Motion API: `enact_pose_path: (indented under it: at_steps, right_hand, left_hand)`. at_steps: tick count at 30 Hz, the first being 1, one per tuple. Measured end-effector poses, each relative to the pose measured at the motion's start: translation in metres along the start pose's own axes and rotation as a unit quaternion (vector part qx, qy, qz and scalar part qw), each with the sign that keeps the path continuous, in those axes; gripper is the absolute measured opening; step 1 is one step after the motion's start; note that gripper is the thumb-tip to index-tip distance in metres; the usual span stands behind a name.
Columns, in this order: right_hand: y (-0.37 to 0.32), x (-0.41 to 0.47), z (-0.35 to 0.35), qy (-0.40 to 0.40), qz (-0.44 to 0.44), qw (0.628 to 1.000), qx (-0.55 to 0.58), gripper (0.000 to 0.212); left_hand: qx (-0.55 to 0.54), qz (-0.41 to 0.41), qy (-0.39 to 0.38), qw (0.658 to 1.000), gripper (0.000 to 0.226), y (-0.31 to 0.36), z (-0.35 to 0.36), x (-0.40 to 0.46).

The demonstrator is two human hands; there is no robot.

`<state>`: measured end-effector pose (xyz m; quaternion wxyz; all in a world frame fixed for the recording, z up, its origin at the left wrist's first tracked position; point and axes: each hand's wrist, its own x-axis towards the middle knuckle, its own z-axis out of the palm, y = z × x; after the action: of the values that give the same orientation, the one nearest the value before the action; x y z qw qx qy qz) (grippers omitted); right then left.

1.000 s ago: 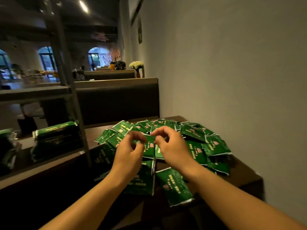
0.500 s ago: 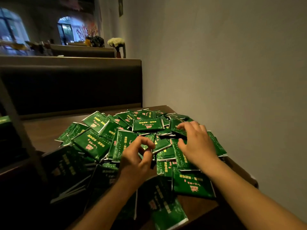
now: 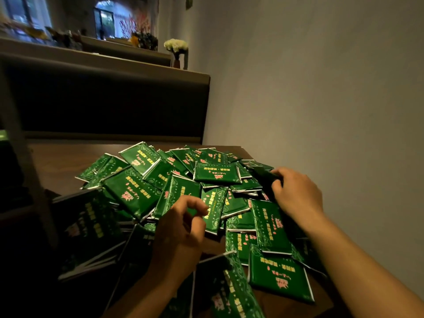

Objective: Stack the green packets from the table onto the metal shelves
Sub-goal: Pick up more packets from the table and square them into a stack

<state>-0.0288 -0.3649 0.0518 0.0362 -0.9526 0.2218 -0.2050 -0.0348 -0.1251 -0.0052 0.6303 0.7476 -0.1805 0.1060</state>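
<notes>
A loose heap of several green packets with gold and red print covers the dark wooden table. My right hand is at the heap's right edge, its fingers closed around a dark green packet that tilts up from the pile. My left hand hovers over the middle of the heap with fingers loosely curled and nothing in them. A pale upright post of the metal shelves runs down the left edge; the shelf boards are mostly out of view.
A grey wall stands close on the right of the table. Behind the table rises a dark booth backrest, with a vase of white flowers on a ledge beyond it. Some packets overhang the table's near edge.
My view has swung right and down onto the heap, so the shelves slid out to the left. My right hand moved to the heap's right edge and closed on a packet; my left hand lowered.
</notes>
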Motion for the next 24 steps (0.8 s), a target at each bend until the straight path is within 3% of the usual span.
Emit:
enact_pose_path:
  at_steps: [5, 7, 9, 12, 15, 18, 21, 24]
  right_hand:
    - [-0.011, -0.01, -0.05, 0.102, -0.073, 0.988, 0.091, 0.027]
    - [-0.019, -0.02, -0.067, 0.098, -0.101, 0.981, 0.131, 0.028]
    - [-0.027, -0.03, -0.079, 0.076, -0.125, 0.973, 0.18, 0.028]
    - [-0.036, -0.042, -0.087, 0.02, -0.134, 0.951, 0.278, 0.028]
    - [-0.043, -0.047, -0.088, -0.007, -0.133, 0.931, 0.34, 0.025]
    - [-0.05, -0.051, -0.081, 0.005, -0.111, 0.91, 0.4, 0.023]
    - [-0.057, -0.059, -0.07, 0.029, -0.081, 0.902, 0.423, 0.018]
    - [-0.071, -0.077, -0.052, 0.038, -0.104, 0.915, 0.388, 0.019]
  left_hand:
    - [-0.011, 0.035, 0.03, 0.999, 0.034, 0.001, 0.0, 0.001]
    - [0.003, 0.104, 0.041, 0.994, 0.035, -0.002, 0.001, 0.002]
    - [0.017, 0.147, 0.032, 0.988, 0.052, -0.007, 0.002, 0.002]
    - [0.047, 0.144, 0.031, 0.988, 0.073, -0.009, 0.003, 0.002]
    - [0.007, 0.051, 0.004, 0.999, 0.08, -0.003, 0.001, 0.001]
    - [-0.071, -0.078, -0.021, 0.994, 0.05, 0.0, 0.001, 0.005]
    - [-0.195, -0.188, -0.02, 0.962, 0.019, 0.0, 0.0, 0.008]
    - [-0.275, -0.237, -0.08, 0.929, 0.014, 0.0, 0.0, 0.003]
